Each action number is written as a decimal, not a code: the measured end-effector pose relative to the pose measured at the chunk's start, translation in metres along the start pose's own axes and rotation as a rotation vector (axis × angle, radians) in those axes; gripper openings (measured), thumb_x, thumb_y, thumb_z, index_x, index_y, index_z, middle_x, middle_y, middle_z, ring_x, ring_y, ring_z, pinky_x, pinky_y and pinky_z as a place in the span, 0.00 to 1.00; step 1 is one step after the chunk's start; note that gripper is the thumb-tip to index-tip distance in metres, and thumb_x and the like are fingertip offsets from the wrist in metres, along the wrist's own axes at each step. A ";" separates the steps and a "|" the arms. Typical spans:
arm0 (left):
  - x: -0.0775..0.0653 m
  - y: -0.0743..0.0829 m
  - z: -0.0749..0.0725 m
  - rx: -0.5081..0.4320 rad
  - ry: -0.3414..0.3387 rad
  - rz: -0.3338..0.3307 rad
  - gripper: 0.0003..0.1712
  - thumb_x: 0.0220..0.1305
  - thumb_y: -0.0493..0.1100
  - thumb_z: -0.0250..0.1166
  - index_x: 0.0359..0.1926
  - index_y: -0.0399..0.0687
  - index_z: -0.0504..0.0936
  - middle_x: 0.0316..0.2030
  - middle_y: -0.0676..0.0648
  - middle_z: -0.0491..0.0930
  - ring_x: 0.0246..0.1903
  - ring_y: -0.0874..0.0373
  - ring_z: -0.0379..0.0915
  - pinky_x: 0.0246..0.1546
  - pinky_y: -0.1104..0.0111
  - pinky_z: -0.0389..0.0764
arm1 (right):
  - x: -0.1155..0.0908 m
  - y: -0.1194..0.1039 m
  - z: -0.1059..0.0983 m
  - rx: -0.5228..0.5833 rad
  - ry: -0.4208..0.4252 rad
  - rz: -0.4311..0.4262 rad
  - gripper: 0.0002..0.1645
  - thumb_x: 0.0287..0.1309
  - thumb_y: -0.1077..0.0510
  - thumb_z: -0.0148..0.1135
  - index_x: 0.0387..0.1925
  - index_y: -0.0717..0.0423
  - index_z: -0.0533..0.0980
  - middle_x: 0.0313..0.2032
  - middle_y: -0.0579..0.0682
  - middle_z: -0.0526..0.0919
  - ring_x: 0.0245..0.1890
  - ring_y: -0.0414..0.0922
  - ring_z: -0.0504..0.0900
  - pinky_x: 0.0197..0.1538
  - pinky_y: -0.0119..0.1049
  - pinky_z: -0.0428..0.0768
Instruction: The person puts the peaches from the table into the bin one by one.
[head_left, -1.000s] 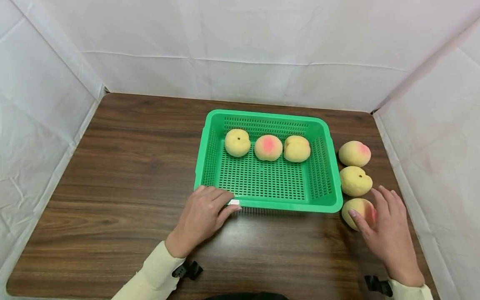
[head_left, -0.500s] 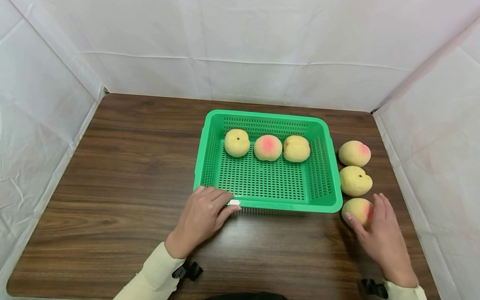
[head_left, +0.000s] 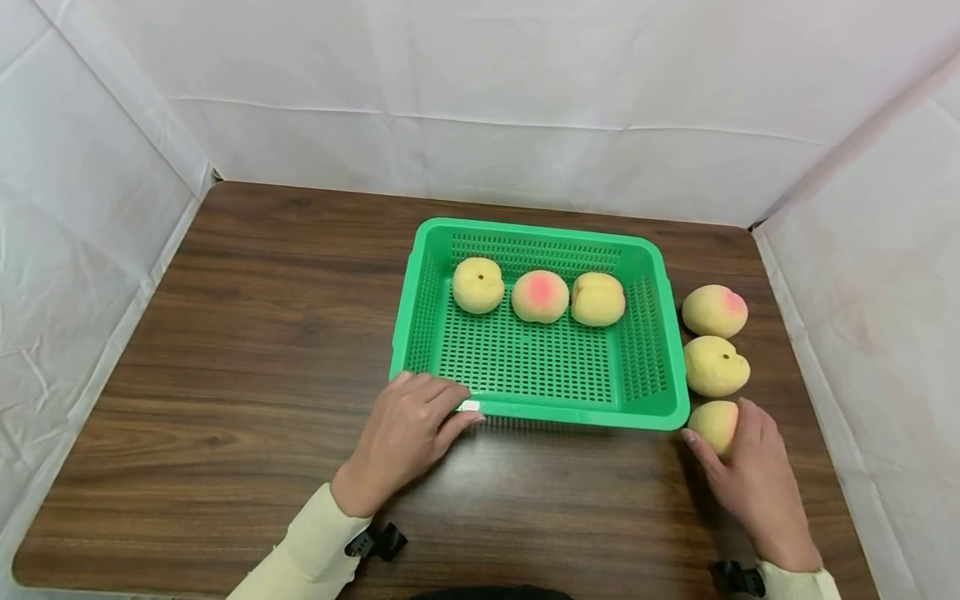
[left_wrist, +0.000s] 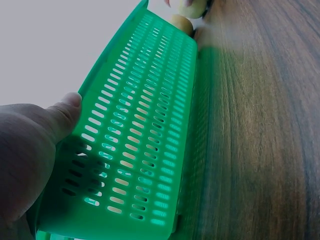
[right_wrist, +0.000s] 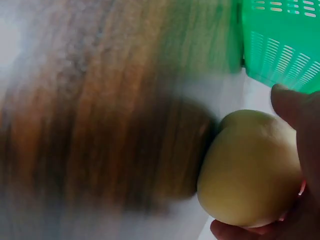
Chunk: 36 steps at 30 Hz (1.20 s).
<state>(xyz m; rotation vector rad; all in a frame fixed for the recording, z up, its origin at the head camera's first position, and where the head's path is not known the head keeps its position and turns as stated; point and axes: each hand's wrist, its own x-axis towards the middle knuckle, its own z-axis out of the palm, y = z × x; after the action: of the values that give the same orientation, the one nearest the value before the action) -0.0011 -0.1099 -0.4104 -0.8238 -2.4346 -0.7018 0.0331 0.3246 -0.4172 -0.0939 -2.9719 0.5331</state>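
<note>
My left hand [head_left: 408,442] grips the near rim of the green plastic basket [head_left: 570,410] at its left corner; the left wrist view shows the thumb [left_wrist: 65,112] at the rim. At the basket's near right corner, my right hand [head_left: 753,479] holds a yellow peach [head_left: 712,427] with a pink blush. In the right wrist view, thumb and fingers lie on opposite sides of this peach [right_wrist: 250,170]. Several peaches are about: one, pale yellow [head_left: 717,367], lies just beyond the held one, and another with a pink tip [head_left: 714,311] sits behind that.
Inside the basket, a row of three peaches [head_left: 540,297] lies toward the far side. The basket stands on a dark wood-grain table [head_left: 247,358]. White sheeting [head_left: 480,158] walls the table at the back, left and right.
My right hand has moved left and closed round the nearest peach. The left hand stays on the basket rim, and the view has shifted slightly.
</note>
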 end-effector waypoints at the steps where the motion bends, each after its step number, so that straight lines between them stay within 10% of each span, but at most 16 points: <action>1: 0.000 0.000 0.000 0.000 0.001 0.002 0.14 0.61 0.55 0.74 0.35 0.51 0.87 0.32 0.54 0.88 0.34 0.58 0.85 0.33 0.64 0.76 | 0.000 0.000 0.001 -0.005 0.000 0.005 0.43 0.65 0.49 0.71 0.64 0.73 0.61 0.53 0.76 0.69 0.50 0.70 0.71 0.46 0.66 0.70; 12: -0.001 0.000 -0.001 0.005 -0.007 -0.006 0.14 0.61 0.55 0.74 0.35 0.51 0.86 0.32 0.54 0.88 0.33 0.58 0.84 0.33 0.64 0.75 | 0.007 -0.001 0.005 -0.104 -0.023 0.083 0.47 0.54 0.46 0.77 0.60 0.72 0.64 0.41 0.73 0.72 0.34 0.67 0.76 0.30 0.60 0.71; 36: -0.001 0.000 0.000 -0.010 0.020 -0.011 0.14 0.61 0.56 0.74 0.36 0.50 0.88 0.32 0.54 0.89 0.34 0.58 0.85 0.34 0.65 0.76 | 0.007 0.006 -0.003 -0.070 -0.009 0.048 0.45 0.53 0.49 0.76 0.64 0.68 0.66 0.47 0.75 0.73 0.36 0.68 0.77 0.31 0.64 0.74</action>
<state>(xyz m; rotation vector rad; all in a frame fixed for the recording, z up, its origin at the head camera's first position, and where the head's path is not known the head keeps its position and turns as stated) -0.0005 -0.1101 -0.4105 -0.8043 -2.4213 -0.7238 0.0266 0.3317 -0.4152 -0.1697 -3.0037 0.4357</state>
